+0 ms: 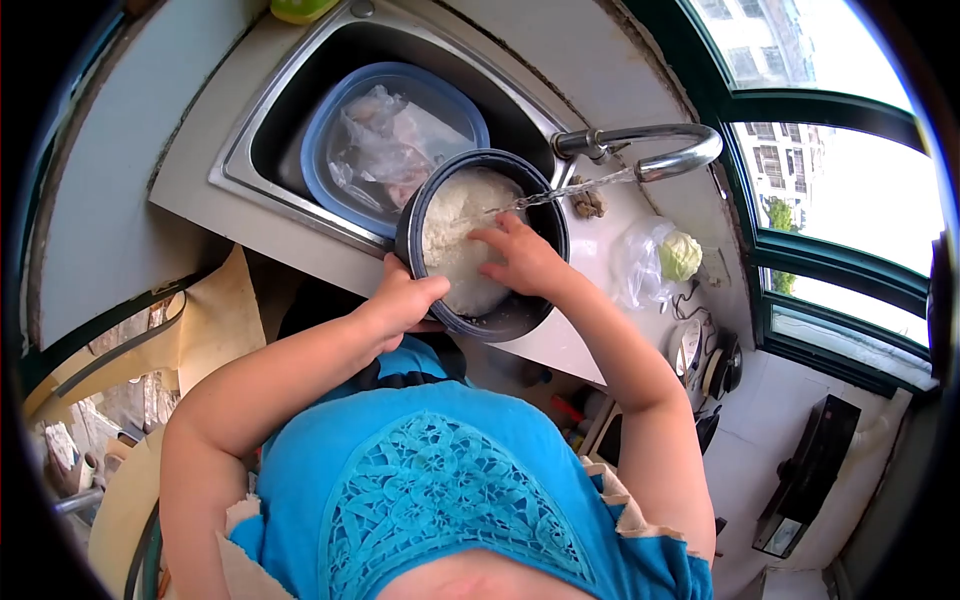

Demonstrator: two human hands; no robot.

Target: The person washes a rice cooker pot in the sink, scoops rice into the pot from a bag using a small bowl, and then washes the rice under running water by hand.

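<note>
My left hand (398, 302) grips the near-left rim of a dark round pot (508, 328), thumb over the edge and the other fingers mostly out of sight below. Inside the pot lies white rice (446, 226) in cloudy water. My right hand (525, 258) reaches in over the right side, its fingers spread at the rice and holding nothing. A stream of water (590, 186) runs from the curved metal faucet (690, 152) into the pot, just past my right fingertips. The pot is tilted and overlaps the sink's front right corner.
In the metal sink (232, 165) stands a blue-rimmed basin (307, 150) holding water and a plastic bag (380, 130) with something pale inside. Right of the faucet are a brown lumpy item (588, 200) and a cabbage (680, 256) in clear plastic. Green-framed windows (825, 105) are at the right.
</note>
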